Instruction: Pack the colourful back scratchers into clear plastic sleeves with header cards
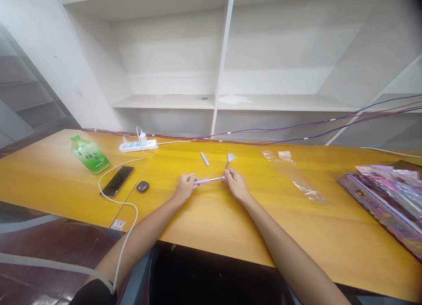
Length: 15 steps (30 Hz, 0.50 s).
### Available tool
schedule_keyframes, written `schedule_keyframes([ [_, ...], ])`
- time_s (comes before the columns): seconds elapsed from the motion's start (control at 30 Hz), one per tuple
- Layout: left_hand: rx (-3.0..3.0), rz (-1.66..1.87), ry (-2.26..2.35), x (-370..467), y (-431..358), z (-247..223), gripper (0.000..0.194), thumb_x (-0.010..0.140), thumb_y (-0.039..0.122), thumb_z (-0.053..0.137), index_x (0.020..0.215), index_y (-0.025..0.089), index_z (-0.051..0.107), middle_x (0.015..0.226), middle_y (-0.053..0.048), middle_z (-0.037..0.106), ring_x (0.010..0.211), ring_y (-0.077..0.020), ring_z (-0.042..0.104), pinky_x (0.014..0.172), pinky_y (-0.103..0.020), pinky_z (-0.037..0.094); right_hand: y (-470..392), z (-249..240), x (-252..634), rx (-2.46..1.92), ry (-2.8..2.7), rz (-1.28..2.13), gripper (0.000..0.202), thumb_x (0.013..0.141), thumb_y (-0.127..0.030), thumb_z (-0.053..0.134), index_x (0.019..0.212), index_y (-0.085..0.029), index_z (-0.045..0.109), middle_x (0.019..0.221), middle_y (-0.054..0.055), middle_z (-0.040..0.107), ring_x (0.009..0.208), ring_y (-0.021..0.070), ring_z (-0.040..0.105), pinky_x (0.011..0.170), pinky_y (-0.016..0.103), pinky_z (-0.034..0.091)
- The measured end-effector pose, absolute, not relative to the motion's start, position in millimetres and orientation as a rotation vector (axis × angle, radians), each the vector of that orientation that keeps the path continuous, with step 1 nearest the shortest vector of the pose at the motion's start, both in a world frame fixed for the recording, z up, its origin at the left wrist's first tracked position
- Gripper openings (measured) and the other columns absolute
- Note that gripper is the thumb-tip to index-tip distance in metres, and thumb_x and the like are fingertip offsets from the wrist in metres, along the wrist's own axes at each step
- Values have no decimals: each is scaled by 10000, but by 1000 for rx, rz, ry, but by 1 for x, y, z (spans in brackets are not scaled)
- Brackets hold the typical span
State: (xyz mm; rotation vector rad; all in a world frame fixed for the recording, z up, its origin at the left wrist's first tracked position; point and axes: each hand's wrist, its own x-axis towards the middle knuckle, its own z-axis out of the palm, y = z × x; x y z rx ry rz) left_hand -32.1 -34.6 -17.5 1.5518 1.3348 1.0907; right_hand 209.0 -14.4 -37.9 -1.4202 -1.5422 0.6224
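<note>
My left hand [185,187] is closed around the purple grip of a telescopic back scratcher [202,181]. Its thin metal rod runs right to my right hand [236,184], whose fingers are closed at the rod's far end; they mostly hide the purple head there. A second back scratcher with a light-blue claw head [231,157] points away from me, its metal stem passing by the right fingertips. Whether those fingers also hold this stem I cannot tell. Just beyond the hands, a separate light-blue stick [205,159] lies on the table.
On the wooden table [211,221], a green bottle [90,154], phone [117,181], small black device [143,186] and power strip [137,145] stand left. A white cable [134,205] crosses my left arm. Clear plastic wrappers [293,173] and a box of packaged items [385,199] lie right.
</note>
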Motion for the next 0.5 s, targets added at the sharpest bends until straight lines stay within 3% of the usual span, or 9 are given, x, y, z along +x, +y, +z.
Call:
schedule_keyframes([
  [0.17, 1601, 1063, 1359, -33, -34, -21, 384, 880, 360, 434, 616, 170, 637, 455, 30, 472, 493, -120, 462, 522, -228, 325, -19, -38, 204, -1467, -1583, 606, 542, 953, -721, 353, 749, -242, 505, 709, 34, 641, 680, 204, 562, 657, 300, 373],
  [0.37, 1725, 1003, 1385, -35, -33, -14, 418, 942, 361, 411, 664, 173, 661, 488, 33, 493, 511, -126, 482, 542, -244, 324, -15, -33, 212, -1414, -1615, 760, 555, 926, -757, 405, 786, -232, 517, 668, -5, 566, 650, 174, 509, 639, 290, 383],
  [0.5, 2133, 778, 1461, -41, -29, 3, 478, 1031, 482, 407, 795, 182, 695, 636, 0, 629, 623, -149, 563, 608, -259, 347, -14, -15, 232, -1367, -1678, 964, 594, 896, -800, 453, 853, -215, 543, 639, -49, 475, 586, 134, 427, 572, 265, 351],
])
